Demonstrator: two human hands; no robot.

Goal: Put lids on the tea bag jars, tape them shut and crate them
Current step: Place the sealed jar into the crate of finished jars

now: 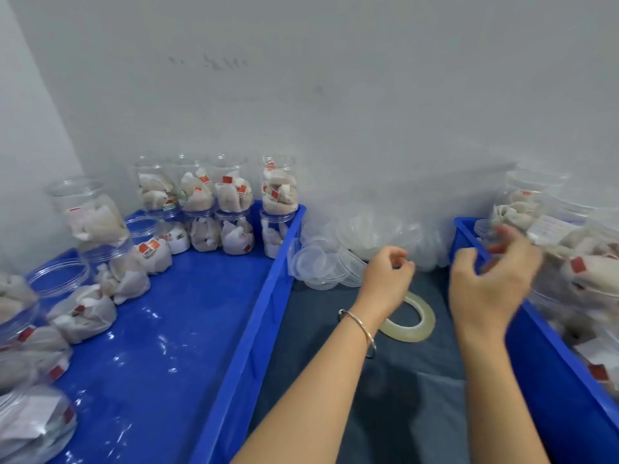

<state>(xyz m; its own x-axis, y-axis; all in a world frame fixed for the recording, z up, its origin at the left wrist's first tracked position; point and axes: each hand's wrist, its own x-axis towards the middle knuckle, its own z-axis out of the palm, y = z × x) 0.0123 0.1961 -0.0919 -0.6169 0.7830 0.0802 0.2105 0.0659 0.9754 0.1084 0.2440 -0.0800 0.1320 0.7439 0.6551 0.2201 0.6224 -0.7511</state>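
Head view, left hand [385, 279] fingers curled, empty

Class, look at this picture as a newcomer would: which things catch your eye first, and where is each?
First, the big bright blue plastic crate on the left, holding stacked clear jars of white tea bags. Then the left hand and right hand raised over the dark cloth in the middle, above a roll of clear tape. Behind them lies a pile of clear round lids.

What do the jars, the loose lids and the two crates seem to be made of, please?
The clear round tea bag jars look like glossy transparent plastic: the bags show through. The loose translucent round lids look like thin, cloudier plastic. The blue rectangular crates look like moulded plastic; the floor glints.
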